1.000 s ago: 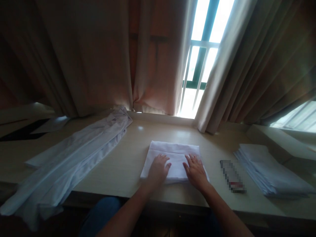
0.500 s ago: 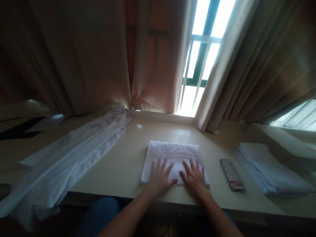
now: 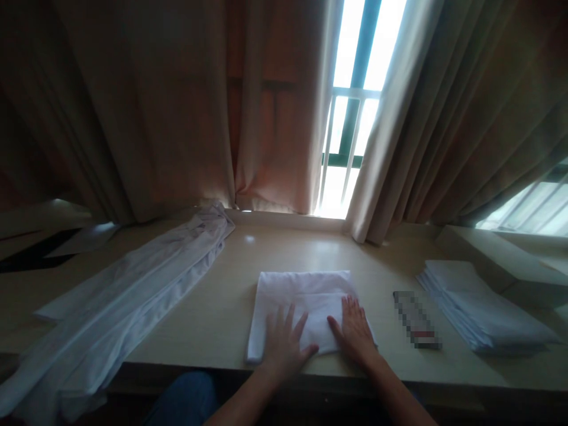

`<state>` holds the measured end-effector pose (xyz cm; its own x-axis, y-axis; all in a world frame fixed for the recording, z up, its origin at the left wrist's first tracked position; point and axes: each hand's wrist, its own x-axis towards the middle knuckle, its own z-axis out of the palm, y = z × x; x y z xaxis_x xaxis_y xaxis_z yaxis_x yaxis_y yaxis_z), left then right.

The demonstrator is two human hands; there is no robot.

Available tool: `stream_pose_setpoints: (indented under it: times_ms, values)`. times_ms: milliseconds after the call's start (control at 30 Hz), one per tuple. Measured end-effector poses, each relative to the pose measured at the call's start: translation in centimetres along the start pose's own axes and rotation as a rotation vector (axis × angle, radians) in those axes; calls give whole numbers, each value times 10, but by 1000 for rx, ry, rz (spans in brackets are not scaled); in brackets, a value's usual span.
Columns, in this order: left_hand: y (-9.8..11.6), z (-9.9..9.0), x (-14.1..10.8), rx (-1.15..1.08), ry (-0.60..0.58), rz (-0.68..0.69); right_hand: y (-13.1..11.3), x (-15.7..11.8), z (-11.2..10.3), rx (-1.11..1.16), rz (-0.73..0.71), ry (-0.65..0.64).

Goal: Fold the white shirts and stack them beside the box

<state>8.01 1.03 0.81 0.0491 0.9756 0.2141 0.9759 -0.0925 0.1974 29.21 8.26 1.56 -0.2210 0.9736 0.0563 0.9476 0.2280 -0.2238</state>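
A folded white cloth (image 3: 302,287) lies flat near the front edge of the table, in front of me. My left hand (image 3: 286,343) rests on its left front part, fingers spread. Over the right front part lies my right hand (image 3: 354,330), flat, its fingers closer together and the thumb held apart. Neither hand grips anything. What kind of garment or linen the folded cloth is, I cannot tell. To its right is a flat oblong item (image 3: 416,319), blurred out by large pixels.
Long white cloths (image 3: 146,278) stretch over the table (image 3: 199,325) at left and hang past its front edge. A stack of folded white cloths (image 3: 483,307) lies at right, beside a pale box-like ledge (image 3: 506,254). Curtains (image 3: 390,148) hang behind, touching the tabletop.
The fingers of my right hand have drawn closer together, and that hand sits nearer the cloth's right edge. The view has tilted up slightly. Both hands stay on the cloth.
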Motion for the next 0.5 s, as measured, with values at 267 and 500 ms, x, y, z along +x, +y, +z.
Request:
stream_pose_setpoints:
  times_ms: [267,500]
  values:
    - [-1,0,0,1,-14,2,-1,-4,5,3,48,1]
    - [11,-11,32,-11,-53,33,-4,-4,4,7,57,12]
